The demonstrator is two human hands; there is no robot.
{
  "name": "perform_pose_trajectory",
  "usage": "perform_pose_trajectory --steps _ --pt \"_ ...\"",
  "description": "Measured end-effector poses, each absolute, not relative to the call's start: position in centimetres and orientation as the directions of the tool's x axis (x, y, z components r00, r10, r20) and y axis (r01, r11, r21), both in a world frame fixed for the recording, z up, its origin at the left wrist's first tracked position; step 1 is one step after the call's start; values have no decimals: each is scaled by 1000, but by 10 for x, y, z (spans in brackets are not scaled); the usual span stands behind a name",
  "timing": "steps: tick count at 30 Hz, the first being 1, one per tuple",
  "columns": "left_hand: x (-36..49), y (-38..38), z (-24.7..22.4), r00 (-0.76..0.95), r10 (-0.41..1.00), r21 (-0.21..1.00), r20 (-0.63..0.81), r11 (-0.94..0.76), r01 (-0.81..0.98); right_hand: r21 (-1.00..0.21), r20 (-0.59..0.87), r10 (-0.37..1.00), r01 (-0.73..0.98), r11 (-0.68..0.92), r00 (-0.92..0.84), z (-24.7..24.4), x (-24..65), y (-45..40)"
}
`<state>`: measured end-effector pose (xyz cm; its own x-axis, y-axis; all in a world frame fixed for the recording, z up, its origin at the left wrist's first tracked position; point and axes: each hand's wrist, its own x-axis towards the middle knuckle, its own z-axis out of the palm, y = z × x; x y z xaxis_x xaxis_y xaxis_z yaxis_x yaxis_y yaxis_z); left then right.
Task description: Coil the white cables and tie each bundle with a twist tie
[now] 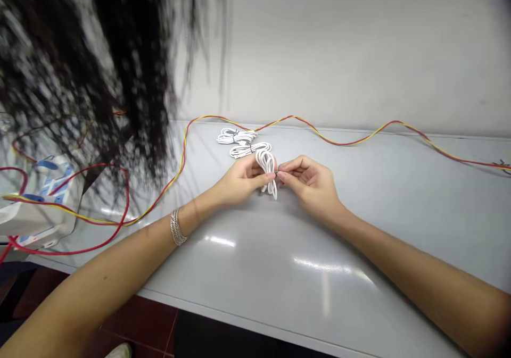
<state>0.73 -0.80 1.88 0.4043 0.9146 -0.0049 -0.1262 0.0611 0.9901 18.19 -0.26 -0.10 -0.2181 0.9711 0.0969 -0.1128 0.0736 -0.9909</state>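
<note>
A coiled white cable [266,162] is held above the grey table by my left hand [241,181], its thumb pressed against the coil. My right hand [313,185] is at the coil's right side, thumb and forefinger pinched on a small dark tie [277,173] at the cable. Just beyond my left hand, two more white cable bundles lie on the table, each bound with a dark tie: one nearer [250,149], the other farther back and to the left [235,136].
A twisted red and yellow wire [343,144] snakes along the table's back edge by the wall. On the left stands a white and blue device [51,209] with red wires looped round it. Dark hair blurs the upper left.
</note>
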Motion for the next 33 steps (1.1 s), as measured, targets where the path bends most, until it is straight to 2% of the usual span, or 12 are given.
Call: perform_pose_trajectory --steps 6,10,16,21,29,33 --pt "8 -11 18 373 926 994 55 -15 -109 -984 -35 960 -156 -81 -279 4 184 -1" --pt "6 -9 17 362 932 989 9 44 -140 -988 -21 957 -137 -64 -291 4 184 -1" --pt "3 -5 18 297 949 955 -106 180 -234 -968 246 924 -112 223 -294 -3 184 -3" --pt "1 -4 21 288 934 909 -210 295 -295 -916 382 872 -3 401 -305 -3 185 -7" --pt "-3 -3 25 369 882 867 -295 409 -284 -666 617 721 281 692 -314 3 188 -12" --pt "-4 -3 24 449 837 842 -312 463 -278 -561 653 654 336 756 -382 3 192 -10"
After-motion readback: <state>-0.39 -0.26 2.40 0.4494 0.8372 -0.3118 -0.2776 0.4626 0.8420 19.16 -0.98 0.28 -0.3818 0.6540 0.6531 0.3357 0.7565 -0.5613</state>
